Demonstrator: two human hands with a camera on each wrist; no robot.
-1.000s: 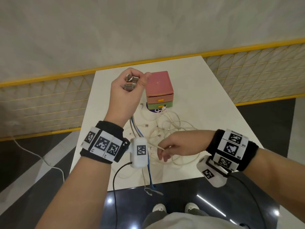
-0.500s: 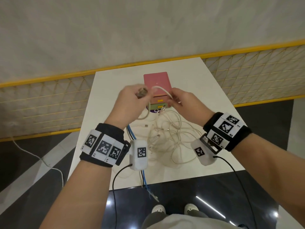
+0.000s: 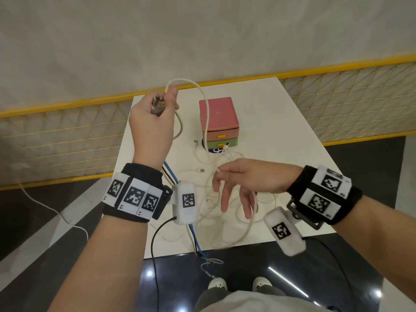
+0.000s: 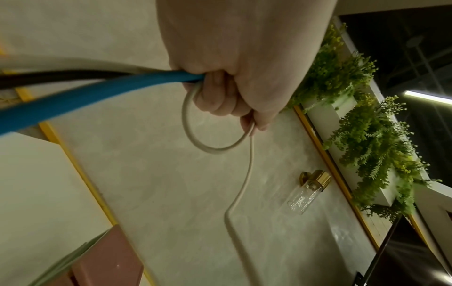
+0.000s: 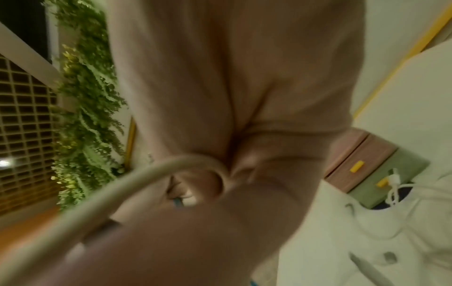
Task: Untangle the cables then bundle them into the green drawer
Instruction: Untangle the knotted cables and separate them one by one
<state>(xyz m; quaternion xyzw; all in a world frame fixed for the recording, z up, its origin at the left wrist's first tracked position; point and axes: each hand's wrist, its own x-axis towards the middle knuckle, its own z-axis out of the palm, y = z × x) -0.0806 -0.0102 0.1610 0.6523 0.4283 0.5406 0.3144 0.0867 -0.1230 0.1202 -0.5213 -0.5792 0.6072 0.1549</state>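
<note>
My left hand point(image 3: 157, 113) is raised over the table's left side. It grips a bunch of cable plugs point(image 3: 158, 106) and a white cable point(image 3: 203, 95) that arches up and drops toward the drawers. In the left wrist view this hand point(image 4: 232, 77) also holds a blue cable point(image 4: 97, 94) and a black one. My right hand point(image 3: 234, 194) hovers over the white cable tangle point(image 3: 209, 208) with loosely spread fingers pointing down; a white cable point(image 5: 122, 183) crosses them. The green drawer point(image 3: 231, 142) is closed at the bottom of the pink drawer unit point(image 3: 218, 113).
The white table point(image 3: 281, 143) ends just below my wrists, and the blue cable point(image 3: 197, 242) hangs over that front edge. A dark round object point(image 3: 210, 150) lies before the drawers. A yellow mesh fence point(image 3: 56, 140) flanks the table; the floor is dark.
Half a second ago both hands met by the drawers on the white cable. The left hand has since lifted up and left with a loop; the right hand let go and dropped to the tangle.
</note>
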